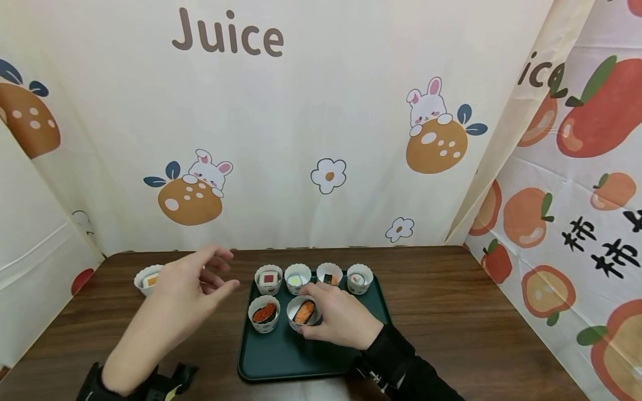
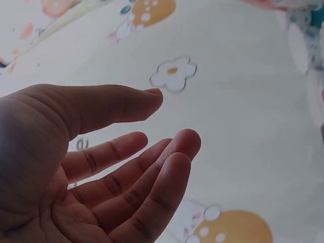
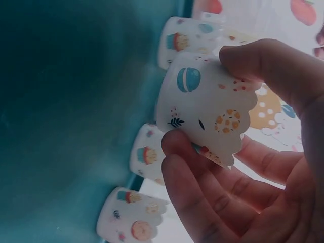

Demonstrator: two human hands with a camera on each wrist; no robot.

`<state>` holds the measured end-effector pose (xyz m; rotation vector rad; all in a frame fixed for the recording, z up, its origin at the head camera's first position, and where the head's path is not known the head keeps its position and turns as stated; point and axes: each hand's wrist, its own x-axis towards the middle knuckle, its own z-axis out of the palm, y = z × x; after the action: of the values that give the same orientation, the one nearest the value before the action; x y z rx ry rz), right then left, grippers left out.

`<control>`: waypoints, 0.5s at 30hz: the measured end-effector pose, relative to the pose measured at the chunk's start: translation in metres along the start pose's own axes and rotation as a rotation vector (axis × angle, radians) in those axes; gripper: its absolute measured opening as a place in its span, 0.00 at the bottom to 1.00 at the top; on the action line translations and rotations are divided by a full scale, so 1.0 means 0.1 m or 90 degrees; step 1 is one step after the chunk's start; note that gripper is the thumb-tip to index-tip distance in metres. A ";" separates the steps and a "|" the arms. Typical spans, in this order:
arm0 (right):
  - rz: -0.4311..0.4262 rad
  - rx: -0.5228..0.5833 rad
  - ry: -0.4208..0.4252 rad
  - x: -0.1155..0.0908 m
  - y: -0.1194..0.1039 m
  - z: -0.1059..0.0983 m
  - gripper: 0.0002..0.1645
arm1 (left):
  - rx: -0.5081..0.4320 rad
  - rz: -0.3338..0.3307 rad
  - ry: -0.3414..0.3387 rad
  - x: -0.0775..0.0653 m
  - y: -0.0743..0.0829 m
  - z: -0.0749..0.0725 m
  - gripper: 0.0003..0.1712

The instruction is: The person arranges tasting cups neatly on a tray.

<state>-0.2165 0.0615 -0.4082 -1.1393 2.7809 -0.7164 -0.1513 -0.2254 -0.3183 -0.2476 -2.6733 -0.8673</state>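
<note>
My right hand pinches a white printed paper cup between thumb and fingers, over the dark green tray. In that cup lies an orange-topped sushi piece with a dark wrap. Just to its left stands another cup holding a red-topped sushi piece. My left hand hovers over the table left of the tray, fingers loosely bent and holding nothing. Partly behind it is a paper cup with a white and yellow piece inside.
Along the tray's far edge several more cups stand in a row, among them one with a square red-centred piece and one with a white roll. The brown wooden table meets a printed curtain behind.
</note>
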 end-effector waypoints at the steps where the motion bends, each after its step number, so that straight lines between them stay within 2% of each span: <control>1: -0.002 -0.011 0.001 0.01 0.01 0.02 0.31 | 0.003 -0.003 0.006 -0.01 -0.02 -0.03 0.21; 5: 0.002 -0.036 0.000 0.05 0.03 0.07 0.32 | 0.021 -0.019 0.028 -0.03 -0.09 -0.12 0.21; 9: 0.018 -0.031 -0.009 0.07 0.04 0.10 0.32 | 0.026 -0.030 0.045 -0.04 -0.14 -0.18 0.20; 15: 0.031 -0.019 -0.021 0.11 0.06 0.13 0.32 | 0.025 -0.036 0.046 -0.04 -0.17 -0.22 0.21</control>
<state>-0.2255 0.0525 -0.4212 -1.0733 2.7904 -0.6488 -0.1466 -0.2519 -0.3121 -0.1291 -2.6389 -0.8247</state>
